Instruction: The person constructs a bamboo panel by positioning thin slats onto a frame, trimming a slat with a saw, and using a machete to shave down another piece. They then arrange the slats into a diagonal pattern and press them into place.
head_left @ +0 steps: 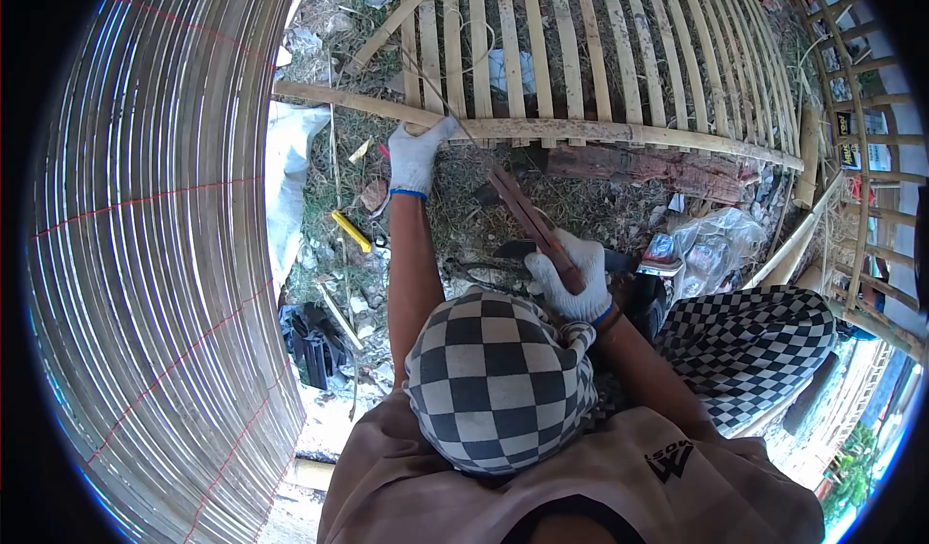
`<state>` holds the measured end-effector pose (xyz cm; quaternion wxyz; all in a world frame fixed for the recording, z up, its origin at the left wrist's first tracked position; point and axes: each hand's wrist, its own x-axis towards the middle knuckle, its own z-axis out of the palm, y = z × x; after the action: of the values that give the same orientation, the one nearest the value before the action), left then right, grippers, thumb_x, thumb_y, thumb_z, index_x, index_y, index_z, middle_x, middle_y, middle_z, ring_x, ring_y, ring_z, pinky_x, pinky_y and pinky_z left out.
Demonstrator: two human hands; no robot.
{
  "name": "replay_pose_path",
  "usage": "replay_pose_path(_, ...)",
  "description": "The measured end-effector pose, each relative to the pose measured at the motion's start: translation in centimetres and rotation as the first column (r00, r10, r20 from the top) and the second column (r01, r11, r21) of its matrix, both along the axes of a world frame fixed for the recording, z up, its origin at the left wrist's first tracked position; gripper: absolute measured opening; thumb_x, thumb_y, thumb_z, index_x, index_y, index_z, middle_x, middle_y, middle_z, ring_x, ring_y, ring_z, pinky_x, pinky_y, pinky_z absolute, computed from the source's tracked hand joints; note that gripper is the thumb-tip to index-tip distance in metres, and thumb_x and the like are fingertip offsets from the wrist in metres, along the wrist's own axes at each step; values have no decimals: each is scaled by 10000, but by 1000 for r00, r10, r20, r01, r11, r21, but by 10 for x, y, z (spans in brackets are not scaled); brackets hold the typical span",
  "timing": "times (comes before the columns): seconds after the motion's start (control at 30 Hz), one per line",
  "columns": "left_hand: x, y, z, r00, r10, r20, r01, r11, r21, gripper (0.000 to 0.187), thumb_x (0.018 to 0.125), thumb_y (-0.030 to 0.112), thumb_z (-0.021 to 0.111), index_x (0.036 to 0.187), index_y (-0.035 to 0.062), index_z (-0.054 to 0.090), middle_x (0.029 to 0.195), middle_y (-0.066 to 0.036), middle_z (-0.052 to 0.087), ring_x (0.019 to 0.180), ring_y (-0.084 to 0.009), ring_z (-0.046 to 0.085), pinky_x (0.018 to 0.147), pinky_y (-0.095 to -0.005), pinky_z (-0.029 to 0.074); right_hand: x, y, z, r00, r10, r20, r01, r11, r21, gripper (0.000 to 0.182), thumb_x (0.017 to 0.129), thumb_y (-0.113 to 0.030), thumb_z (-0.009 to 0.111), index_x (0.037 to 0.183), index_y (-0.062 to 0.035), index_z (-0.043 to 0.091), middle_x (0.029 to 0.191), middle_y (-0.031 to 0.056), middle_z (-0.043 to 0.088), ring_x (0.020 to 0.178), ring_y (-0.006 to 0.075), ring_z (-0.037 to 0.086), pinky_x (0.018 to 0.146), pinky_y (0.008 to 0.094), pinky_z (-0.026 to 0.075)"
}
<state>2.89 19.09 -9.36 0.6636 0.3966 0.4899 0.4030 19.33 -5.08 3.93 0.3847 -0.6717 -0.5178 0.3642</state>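
A bamboo frame [600,130] of parallel slats lies on the ground. The left hand [418,155], fingers clamped on its bottom rail, steadies it; the right hand [571,278], fingers closed round a knife [527,217], holds the blade near it. One yellow tool [350,230] lies on the grass.

**Where everything is sitting around me**

My left hand [418,154] is resting on the bamboo crossbar [600,131] ahead of me — the slat panel [581,41] is lying beyond it. My right hand [571,278] is sitting nearer me, holding a knife [527,217] angled toward the bar. A curved slat screen [164,254] is standing to my left.
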Motion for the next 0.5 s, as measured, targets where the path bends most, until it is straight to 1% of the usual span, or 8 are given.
replay_pose_path(0.03, 0, 3, -2, 1000, -8, 1, 8, 1000, -1, 427, 817, 114, 907, 1166, -29, 705, 1040, -62, 763, 891, -143, 705, 834, -301, 565, 5, 9, 2, 997, 46, 68, -45, 999, -25, 277, 963, -261, 770, 953, 0, 678, 741, 101, 675, 676, 212, 682, 614, 355, 548)
replay_pose_path(0.07, -2, 3, -4, 1000, -17, -3, 17, 1000, -9, 425, 816, 116, 907, 1163, -28, 707, 1039, -63, 763, 890, -143, 705, 835, -302, 565, 9, 18, -13, 990, 64, 127, -71, 996, 50, 280, 977, -255, 761, 913, 1, 668, 712, 72, 662, 652, 149, 688, 584, 326, 556)
replay_pose_path(0.17, -6, 6, -8, 998, -56, -25, 55, 998, -16, 413, 818, 119, 904, 1153, -30, 713, 1041, -68, 765, 884, -140, 703, 836, -300, 563, 16, 13, 14, 993, 1, -119, -8, 998, -60, 362, 955, -348, 752, 853, -20, 637, 662, 124, 545, 542, 265, 552, 531, 383, 434)
replay_pose_path(0.23, -3, 2, 0, 999, -37, -40, 37, 999, 10, 401, 819, 119, 902, 1141, -30, 716, 1028, -67, 765, 872, -137, 701, 825, -296, 561, 17, 0, 16, 986, -4, -167, 2, 1000, -10, 343, 948, -325, 760, 855, -14, 651, 657, 121, 547, 545, 254, 547, 533, 376, 430)
replay_pose_path(0.3, -3, 1, 2, 999, -12, -39, 14, 999, 34, 392, 819, 120, 901, 1132, -30, 719, 1019, -65, 765, 864, -134, 699, 816, -294, 559, 19, -3, 4, 995, 9, -101, -4, 999, 51, 347, 952, -335, 755, 867, -12, 662, 662, 121, 556, 551, 253, 553, 536, 377, 433)
replay_pose_path(0.33, -1, 2, -1, 1000, -8, -29, 9, 999, 45, 388, 819, 120, 900, 1129, -29, 720, 1017, -64, 765, 862, -133, 697, 812, -293, 558, 19, 2, -4, 996, 17, -92, -17, 1000, -1, 378, 968, -383, 727, 894, -16, 676, 677, 121, 567, 565, 258, 573, 544, 385, 442)
replay_pose_path(0.43, -3, 4, 2, 1000, -22, -19, 23, 999, 43, 377, 818, 126, 901, 1114, -25, 724, 1005, -58, 762, 853, -129, 693, 802, -292, 556, 17, 10, -14, 998, 50, -26, -50, 999, 1, 366, 976, -384, 710, 933, -21, 690, 705, 130, 592, 582, 282, 590, 549, 391, 451)
replay_pose_path(0.5, -5, 1, 2, 999, -38, -30, 39, 999, 33, 370, 819, 131, 901, 1108, -22, 727, 998, -55, 761, 846, -126, 691, 794, -291, 554, 18, -7, -4, 996, 29, -79, -28, 999, 22, 342, 975, -361, 715, 932, -23, 683, 715, 140, 594, 589, 301, 591, 550, 391, 455)
